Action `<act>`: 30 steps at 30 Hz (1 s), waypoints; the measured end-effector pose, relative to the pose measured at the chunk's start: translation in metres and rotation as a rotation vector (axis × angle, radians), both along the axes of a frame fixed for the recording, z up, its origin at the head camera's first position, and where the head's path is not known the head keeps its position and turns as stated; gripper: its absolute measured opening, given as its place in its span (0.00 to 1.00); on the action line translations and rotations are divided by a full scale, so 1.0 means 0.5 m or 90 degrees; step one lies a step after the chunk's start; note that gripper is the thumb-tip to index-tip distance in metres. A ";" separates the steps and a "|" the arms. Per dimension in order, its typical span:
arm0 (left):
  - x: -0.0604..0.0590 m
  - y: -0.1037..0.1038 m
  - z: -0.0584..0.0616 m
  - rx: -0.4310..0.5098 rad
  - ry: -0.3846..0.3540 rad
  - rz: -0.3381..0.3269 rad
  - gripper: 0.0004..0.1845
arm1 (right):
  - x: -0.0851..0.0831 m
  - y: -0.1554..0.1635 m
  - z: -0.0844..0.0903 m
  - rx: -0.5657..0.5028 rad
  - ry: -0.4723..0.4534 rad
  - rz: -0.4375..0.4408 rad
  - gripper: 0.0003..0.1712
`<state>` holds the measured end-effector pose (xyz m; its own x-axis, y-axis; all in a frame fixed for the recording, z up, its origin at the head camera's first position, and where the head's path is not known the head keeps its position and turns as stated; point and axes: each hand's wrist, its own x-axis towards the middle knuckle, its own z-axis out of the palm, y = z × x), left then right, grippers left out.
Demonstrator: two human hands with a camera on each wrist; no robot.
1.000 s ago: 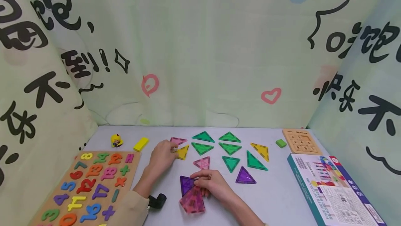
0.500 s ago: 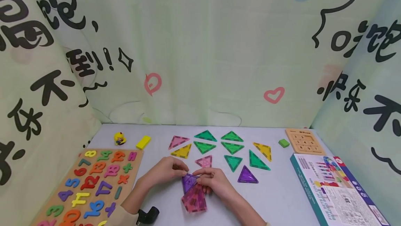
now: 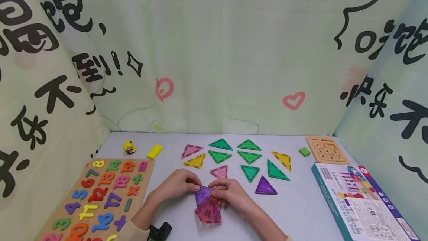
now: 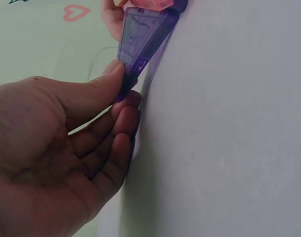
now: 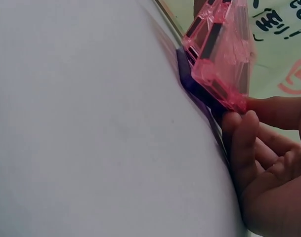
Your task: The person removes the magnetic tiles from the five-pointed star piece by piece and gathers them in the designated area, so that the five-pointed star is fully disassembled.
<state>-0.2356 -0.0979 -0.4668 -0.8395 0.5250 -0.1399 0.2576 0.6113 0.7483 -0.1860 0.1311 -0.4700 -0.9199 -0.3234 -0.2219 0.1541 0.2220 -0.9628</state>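
Near the table's front, my left hand point(image 3: 178, 183) pinches the outer corner of a see-through purple magnetic tile point(image 3: 202, 194) between thumb and fingers. That pinch shows close up in the left wrist view, the purple tile point(image 4: 140, 37) standing narrow end down toward the fingertips. Opposite, my right hand point(image 3: 230, 195) grips the joined pieces where purple meets pink. Pink magnetic tiles point(image 3: 208, 211) fan out toward me below the purple one. In the right wrist view, thumb and fingertips hold a corner of the pink tiles point(image 5: 227, 59), with a purple edge beneath them.
Behind the hands lie green triangle tiles point(image 3: 220, 157), yellow ones point(image 3: 195, 160), pink ones point(image 3: 219, 172) and a purple triangle point(image 3: 266, 186). A number board point(image 3: 112, 185) lies left, a box point(image 3: 364, 200) and wooden board point(image 3: 327, 150) right. A yellow block point(image 3: 154, 152) and small figure point(image 3: 129, 147) stand back left.
My left hand has left the yellow triangle, which now lies flat beside the pink one, and come forward to pinch the purple tile. My right hand has kept its hold on the joined tiles.
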 end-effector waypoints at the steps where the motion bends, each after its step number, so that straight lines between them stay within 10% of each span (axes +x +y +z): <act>1: 0.001 0.000 0.000 0.002 -0.001 0.004 0.03 | -0.001 0.002 0.001 0.003 -0.001 0.004 0.18; 30: 0.005 0.011 -0.022 -0.019 0.097 0.275 0.09 | -0.011 0.021 -0.001 -0.045 -0.057 0.057 0.18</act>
<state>-0.2333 -0.0925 -0.4776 -0.9927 0.1206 -0.0075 0.0807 0.7073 0.7023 -0.1917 0.1418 -0.4708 -0.8643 -0.4205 -0.2758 0.2231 0.1709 -0.9597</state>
